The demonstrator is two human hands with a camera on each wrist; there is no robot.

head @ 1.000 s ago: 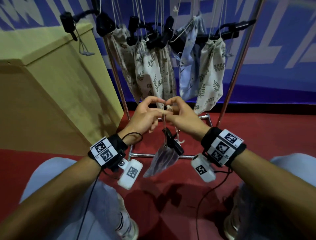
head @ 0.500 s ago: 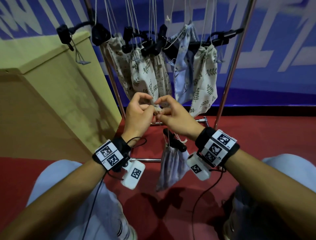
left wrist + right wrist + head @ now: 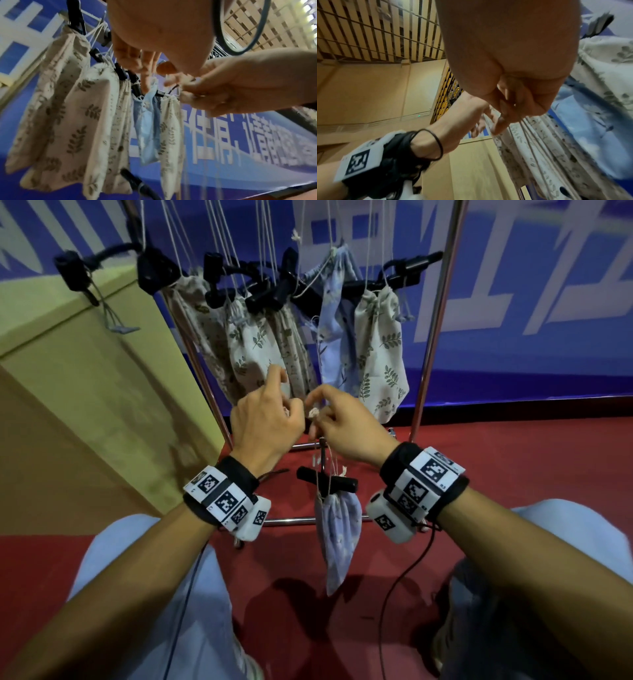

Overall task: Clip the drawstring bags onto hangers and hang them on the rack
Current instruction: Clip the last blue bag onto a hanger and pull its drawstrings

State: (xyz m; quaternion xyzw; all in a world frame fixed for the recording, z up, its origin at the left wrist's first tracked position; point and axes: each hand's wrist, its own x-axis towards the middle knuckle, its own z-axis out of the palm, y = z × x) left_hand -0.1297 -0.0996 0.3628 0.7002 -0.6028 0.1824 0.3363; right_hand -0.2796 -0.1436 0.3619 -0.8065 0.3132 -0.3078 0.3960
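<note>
A pale blue drawstring bag [image 3: 339, 535] hangs by its cord under a black clip hanger [image 3: 327, 479], low in front of the chrome rack [image 3: 432, 337]. My right hand [image 3: 317, 409] pinches the knotted end of that cord [image 3: 313, 413] above the clip. Close beside it on the left, my left hand [image 3: 291, 395] has its index finger lifted and fingers spread, gripping nothing that I can see. In the left wrist view the left fingers [image 3: 137, 60] point loosely at the hung bags while the right hand [image 3: 223, 88] pinches the white cord. Several cream leaf-print bags [image 3: 253, 350] and a blue one [image 3: 337, 337] hang on clips from the rack.
A tall cardboard box [image 3: 85, 371] stands close on the left of the rack. One black clip hanger [image 3: 75, 273] with a grey cord hangs at the far left. Red floor [image 3: 513, 457] lies under the rack, a blue banner wall [image 3: 513, 302] behind. My knees are at the bottom.
Both hands have risen a little toward the hung bags. The left fingers have spread away from the cord they were pinching. The clipped blue bag now hangs straight down.
</note>
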